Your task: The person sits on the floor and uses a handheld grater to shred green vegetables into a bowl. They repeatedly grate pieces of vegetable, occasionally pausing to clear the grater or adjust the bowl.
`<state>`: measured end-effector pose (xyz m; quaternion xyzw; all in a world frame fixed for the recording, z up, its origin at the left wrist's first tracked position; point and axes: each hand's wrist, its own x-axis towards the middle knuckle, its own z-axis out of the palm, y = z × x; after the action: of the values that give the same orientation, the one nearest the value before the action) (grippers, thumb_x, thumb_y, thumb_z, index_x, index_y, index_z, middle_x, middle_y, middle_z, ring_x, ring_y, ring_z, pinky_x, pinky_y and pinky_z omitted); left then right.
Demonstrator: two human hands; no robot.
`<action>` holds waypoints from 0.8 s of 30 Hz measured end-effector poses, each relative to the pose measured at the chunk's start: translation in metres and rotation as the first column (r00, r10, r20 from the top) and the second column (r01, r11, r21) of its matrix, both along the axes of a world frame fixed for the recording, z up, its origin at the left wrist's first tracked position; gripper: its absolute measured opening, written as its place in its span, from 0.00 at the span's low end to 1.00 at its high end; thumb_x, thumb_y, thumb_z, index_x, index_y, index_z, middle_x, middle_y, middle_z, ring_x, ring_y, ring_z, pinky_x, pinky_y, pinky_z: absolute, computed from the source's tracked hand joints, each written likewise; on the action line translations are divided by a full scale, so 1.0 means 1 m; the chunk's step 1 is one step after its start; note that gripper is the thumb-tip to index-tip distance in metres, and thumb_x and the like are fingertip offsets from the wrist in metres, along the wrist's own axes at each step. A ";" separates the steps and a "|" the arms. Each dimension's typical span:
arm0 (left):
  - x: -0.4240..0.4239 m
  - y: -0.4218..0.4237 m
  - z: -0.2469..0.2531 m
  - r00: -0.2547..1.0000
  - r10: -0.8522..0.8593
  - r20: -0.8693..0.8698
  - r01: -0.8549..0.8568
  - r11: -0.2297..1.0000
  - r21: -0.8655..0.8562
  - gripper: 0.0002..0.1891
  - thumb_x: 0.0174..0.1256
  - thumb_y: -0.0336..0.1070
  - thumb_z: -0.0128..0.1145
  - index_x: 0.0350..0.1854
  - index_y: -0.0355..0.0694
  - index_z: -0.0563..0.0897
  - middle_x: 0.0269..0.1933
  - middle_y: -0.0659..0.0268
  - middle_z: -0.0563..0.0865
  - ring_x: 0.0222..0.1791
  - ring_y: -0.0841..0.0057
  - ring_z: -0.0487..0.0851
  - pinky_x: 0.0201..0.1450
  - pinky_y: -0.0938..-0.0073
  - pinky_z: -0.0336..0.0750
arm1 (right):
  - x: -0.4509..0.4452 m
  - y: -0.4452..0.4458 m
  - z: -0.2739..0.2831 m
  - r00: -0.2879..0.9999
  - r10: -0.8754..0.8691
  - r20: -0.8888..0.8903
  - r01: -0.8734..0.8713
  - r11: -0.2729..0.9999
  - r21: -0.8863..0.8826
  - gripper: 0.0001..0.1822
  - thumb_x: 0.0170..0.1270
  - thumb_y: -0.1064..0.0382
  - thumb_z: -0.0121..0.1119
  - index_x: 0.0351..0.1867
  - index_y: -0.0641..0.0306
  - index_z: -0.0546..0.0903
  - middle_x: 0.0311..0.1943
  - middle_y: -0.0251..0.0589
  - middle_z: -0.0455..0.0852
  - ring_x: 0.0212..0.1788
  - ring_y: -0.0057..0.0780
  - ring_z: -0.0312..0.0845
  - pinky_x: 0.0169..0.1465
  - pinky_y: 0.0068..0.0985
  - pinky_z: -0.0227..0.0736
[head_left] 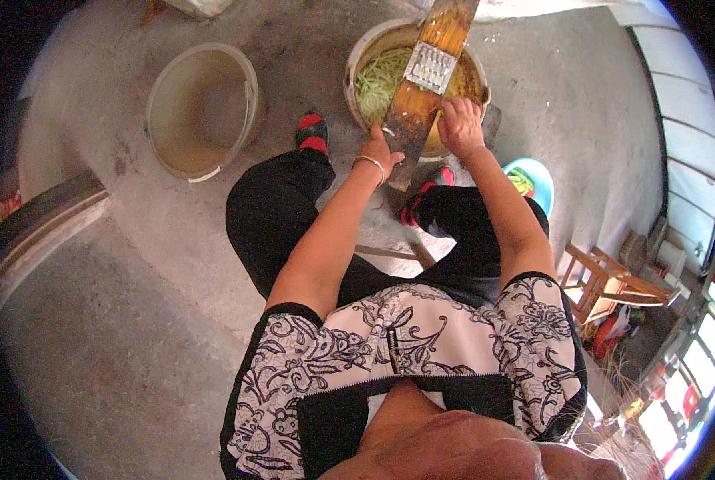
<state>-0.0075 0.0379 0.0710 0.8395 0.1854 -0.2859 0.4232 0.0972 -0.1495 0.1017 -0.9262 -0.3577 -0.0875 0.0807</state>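
Observation:
A long wooden grater board (414,111) with a perforated metal plate (431,67) lies slanted across the rim of a round bucket (352,99). Pale green vegetable shreds (381,87) are heaped in the bucket, to the left of the board. My left hand (380,151) grips the board's near end by its left edge, a bangle on the wrist. Against the board's right edge, just below the metal plate, my right hand (460,125) rests with curled fingers. Whether it holds a small piece or only touches the wood is hidden.
An open pale bucket (201,114) stands on the concrete floor to the left. By my right knee, a light-blue basin (540,180) holds green vegetable pieces (520,180). A wooden stool (603,282) is farther right. A raised ledge (51,222) runs along the left.

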 end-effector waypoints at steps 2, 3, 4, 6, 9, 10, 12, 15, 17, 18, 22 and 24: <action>0.001 -0.002 0.000 1.000 -0.004 -0.002 0.004 1.000 -0.025 0.50 0.55 0.46 0.66 0.70 0.35 0.43 0.54 0.37 0.76 0.55 0.46 0.75 0.57 0.58 0.71 | 0.000 0.020 -0.003 0.987 0.130 -0.090 -0.118 0.985 0.125 0.16 0.53 0.62 0.58 0.46 0.55 0.77 0.47 0.41 0.77 0.51 0.41 0.70 0.52 0.41 0.64; 0.001 -0.004 -0.002 1.000 0.002 0.020 -0.001 1.000 -0.031 0.51 0.55 0.45 0.66 0.70 0.36 0.41 0.53 0.37 0.76 0.55 0.46 0.75 0.57 0.58 0.71 | -0.002 0.033 -0.005 0.972 0.198 -0.127 -0.172 0.966 0.192 0.16 0.53 0.61 0.58 0.46 0.54 0.78 0.48 0.40 0.77 0.52 0.40 0.70 0.52 0.41 0.64; -0.001 -0.002 -0.004 0.999 0.012 0.040 -0.011 1.000 -0.029 0.52 0.54 0.45 0.67 0.70 0.36 0.40 0.53 0.37 0.76 0.55 0.46 0.75 0.57 0.58 0.71 | -0.008 0.051 0.004 0.952 0.248 -0.179 -0.230 0.966 0.119 0.16 0.53 0.61 0.58 0.46 0.53 0.78 0.47 0.40 0.78 0.52 0.40 0.70 0.52 0.41 0.64; -0.003 0.000 -0.005 0.998 0.022 0.065 -0.021 1.000 -0.023 0.53 0.54 0.44 0.67 0.70 0.35 0.39 0.54 0.38 0.76 0.55 0.46 0.75 0.58 0.58 0.71 | -0.020 0.073 0.023 0.901 0.324 -0.288 -0.346 0.938 -0.028 0.16 0.54 0.60 0.59 0.46 0.53 0.78 0.47 0.39 0.78 0.52 0.39 0.71 0.52 0.41 0.65; -0.001 -0.004 -0.003 0.998 0.025 0.064 -0.024 1.000 -0.016 0.55 0.53 0.42 0.68 0.69 0.34 0.35 0.55 0.40 0.76 0.55 0.47 0.76 0.59 0.58 0.70 | -0.007 0.060 0.002 0.865 0.345 -0.364 -0.391 0.919 -0.058 0.17 0.54 0.58 0.60 0.47 0.51 0.78 0.46 0.39 0.79 0.51 0.39 0.72 0.52 0.41 0.66; -0.001 -0.005 -0.007 0.998 0.033 0.056 -0.032 0.999 -0.019 0.56 0.53 0.42 0.68 0.70 0.34 0.34 0.55 0.40 0.76 0.55 0.47 0.76 0.59 0.58 0.69 | -0.006 0.049 -0.006 0.883 0.352 -0.311 -0.389 0.919 -0.065 0.17 0.54 0.58 0.59 0.47 0.51 0.78 0.45 0.39 0.79 0.51 0.39 0.72 0.52 0.41 0.66; 0.001 -0.007 -0.009 0.998 0.035 0.051 -0.034 0.999 -0.022 0.57 0.54 0.43 0.68 0.70 0.35 0.32 0.55 0.38 0.76 0.55 0.47 0.76 0.59 0.59 0.70 | -0.001 0.023 -0.017 0.908 0.367 -0.201 -0.388 0.918 -0.079 0.16 0.55 0.57 0.59 0.47 0.52 0.78 0.44 0.41 0.79 0.50 0.39 0.73 0.52 0.41 0.67; -0.001 -0.001 -0.002 0.999 0.028 0.029 -0.028 1.000 0.000 0.58 0.54 0.45 0.67 0.71 0.37 0.30 0.54 0.37 0.75 0.54 0.48 0.77 0.58 0.60 0.71 | 0.007 0.009 0.014 0.979 0.006 -0.203 -0.041 0.985 -0.170 0.15 0.56 0.60 0.58 0.46 0.54 0.78 0.43 0.45 0.79 0.49 0.43 0.74 0.53 0.41 0.68; 0.000 -0.001 0.003 1.000 0.011 -0.009 -0.011 1.000 0.007 0.58 0.54 0.46 0.67 0.71 0.37 0.30 0.54 0.36 0.75 0.53 0.48 0.77 0.58 0.60 0.71 | 0.018 0.010 0.014 0.996 -0.001 -0.090 0.001 1.000 0.009 0.11 0.55 0.64 0.59 0.40 0.59 0.78 0.40 0.45 0.79 0.44 0.46 0.75 0.47 0.40 0.70; 0.001 -0.002 0.003 1.000 0.012 -0.009 -0.012 1.000 -0.005 0.58 0.54 0.46 0.67 0.71 0.38 0.30 0.54 0.36 0.75 0.53 0.48 0.77 0.58 0.60 0.71 | 0.024 0.009 0.014 0.999 -0.016 -0.032 0.019 0.995 0.099 0.08 0.55 0.66 0.59 0.37 0.61 0.78 0.38 0.46 0.79 0.42 0.47 0.75 0.45 0.39 0.71; 0.001 -0.003 0.000 1.000 0.006 0.016 -0.007 1.000 0.027 0.58 0.55 0.46 0.67 0.71 0.38 0.30 0.55 0.36 0.75 0.53 0.48 0.77 0.57 0.59 0.71 | 0.032 0.034 -0.005 0.980 0.080 -0.180 -0.052 0.986 0.156 0.14 0.55 0.65 0.57 0.44 0.61 0.79 0.40 0.49 0.79 0.47 0.49 0.74 0.53 0.39 0.70; 0.000 -0.004 0.001 1.000 0.002 0.021 -0.003 0.998 0.059 0.57 0.55 0.46 0.67 0.71 0.38 0.31 0.54 0.36 0.75 0.53 0.48 0.77 0.57 0.59 0.71 | 0.027 0.044 -0.008 0.993 0.032 -0.110 -0.017 0.990 0.143 0.10 0.55 0.67 0.57 0.40 0.63 0.78 0.38 0.49 0.79 0.43 0.50 0.75 0.49 0.39 0.72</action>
<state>-0.0076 0.0342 0.0723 0.8543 0.1903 -0.2711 0.4005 0.1243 -0.1050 0.0935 -0.9171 -0.3569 -0.0597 0.1671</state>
